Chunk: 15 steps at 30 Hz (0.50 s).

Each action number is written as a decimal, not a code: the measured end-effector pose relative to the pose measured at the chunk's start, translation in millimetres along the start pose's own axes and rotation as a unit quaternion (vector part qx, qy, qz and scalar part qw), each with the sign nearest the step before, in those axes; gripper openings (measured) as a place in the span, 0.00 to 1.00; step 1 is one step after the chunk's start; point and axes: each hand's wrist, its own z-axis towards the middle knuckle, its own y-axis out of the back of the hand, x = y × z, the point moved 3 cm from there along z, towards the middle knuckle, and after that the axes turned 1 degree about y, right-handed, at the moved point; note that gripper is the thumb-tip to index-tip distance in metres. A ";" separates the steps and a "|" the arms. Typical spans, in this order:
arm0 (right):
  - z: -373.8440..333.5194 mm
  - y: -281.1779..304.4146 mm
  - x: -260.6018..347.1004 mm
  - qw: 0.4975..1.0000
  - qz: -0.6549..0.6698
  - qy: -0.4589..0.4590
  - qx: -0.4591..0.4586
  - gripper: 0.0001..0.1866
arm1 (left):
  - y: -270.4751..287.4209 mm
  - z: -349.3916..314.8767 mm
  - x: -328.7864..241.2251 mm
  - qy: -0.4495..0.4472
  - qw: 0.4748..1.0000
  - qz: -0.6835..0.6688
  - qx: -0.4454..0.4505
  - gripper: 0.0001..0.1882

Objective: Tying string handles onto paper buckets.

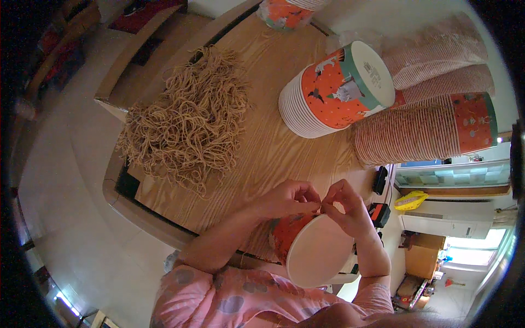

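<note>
An orange printed paper bucket (320,254) lies tilted close against my body, its round white end turned toward me. At its far rim my left hand (292,198) is closed in a pinch, thumb against the bent fingers. Beside it, almost touching, my right hand (345,209) also pinches, its wrist bent over the bucket's right side. Whatever thin thing sits between the fingertips is too small to make out. Left of my hands a large tangled heap of brown twine (188,120) covers part of the wooden table (262,136).
Beyond my hands stands a nested stack of orange and white paper buckets (333,90). To its right lies a long stack of buckets (424,131), with plastic-wrapped stacks (437,49) behind. A small black and red box (379,214) sits near my right hand.
</note>
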 end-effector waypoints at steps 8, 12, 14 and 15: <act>0.5 0.6 -4.5 1.000 0.006 0.012 0.010 0.11 | -0.3 2.2 5.9 0.052 0.998 -0.043 -0.018 0.12; -0.5 1.3 -5.4 1.000 0.000 0.004 0.006 0.10 | -0.5 2.4 4.7 0.016 0.998 -0.056 -0.001 0.10; 0.0 0.6 -2.9 1.000 0.008 -0.002 0.005 0.10 | 0.8 1.5 4.5 0.013 0.999 -0.028 -0.015 0.09; 0.2 0.6 -1.7 1.000 0.015 -0.006 0.004 0.10 | 1.9 1.0 3.7 0.010 1.000 0.000 -0.028 0.08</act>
